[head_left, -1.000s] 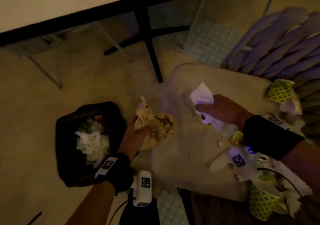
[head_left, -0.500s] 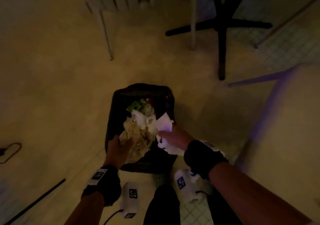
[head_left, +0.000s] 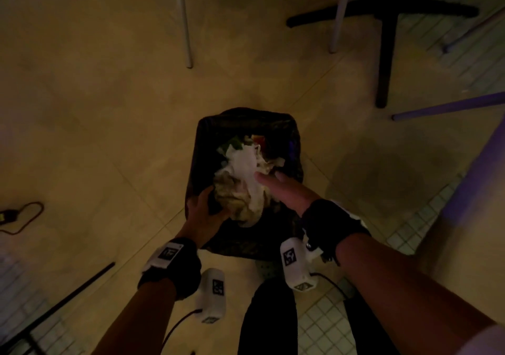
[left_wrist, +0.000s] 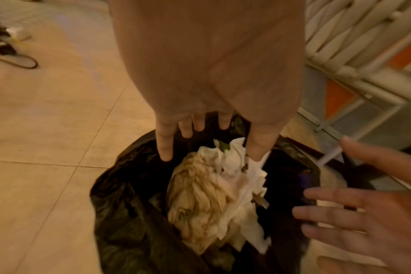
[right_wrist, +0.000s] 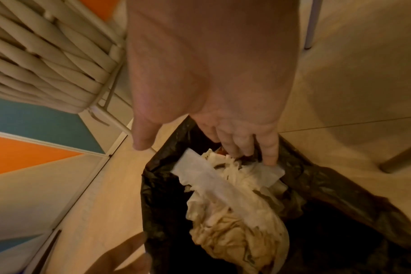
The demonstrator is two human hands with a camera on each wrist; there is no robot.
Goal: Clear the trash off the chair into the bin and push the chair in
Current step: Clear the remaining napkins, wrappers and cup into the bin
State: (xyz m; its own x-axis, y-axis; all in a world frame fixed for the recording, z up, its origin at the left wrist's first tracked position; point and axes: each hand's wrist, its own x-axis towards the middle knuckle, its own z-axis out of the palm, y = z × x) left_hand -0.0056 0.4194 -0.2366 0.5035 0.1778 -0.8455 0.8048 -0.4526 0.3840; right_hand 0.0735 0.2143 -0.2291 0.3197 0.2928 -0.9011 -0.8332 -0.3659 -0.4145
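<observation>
The black-lined bin (head_left: pixel 247 121) stands on the floor right below me. A crumpled brown paper (head_left: pixel 232 198) and a white napkin (head_left: pixel 246 163) lie on top of the trash inside it. My left hand (head_left: pixel 203 207) hangs over the bin's near-left rim with its fingers spread (left_wrist: pixel 211 140), and it holds nothing. My right hand (head_left: pixel 269 177) reaches in from the right with straight fingers (right_wrist: pixel 200 148). One fingertip (right_wrist: pixel 270 159) touches the white napkin (right_wrist: pixel 209 178). The chair's seat (head_left: pixel 470 239) shows only at the right edge. Its woven back (left_wrist: pixel 364 37) stands behind the bin.
A black table base (head_left: pixel 382 54) and pale chair legs (head_left: pixel 185 26) stand beyond the bin. A cable (head_left: pixel 24 218) lies on the floor at the left, near a dark rod (head_left: pixel 68 294). My dark trouser leg (head_left: pixel 267 322) is just behind the bin.
Both hands carried the brown paper and white napkin from the chair to the bin and have let go. The papers now lie in the bin and both hands are open.
</observation>
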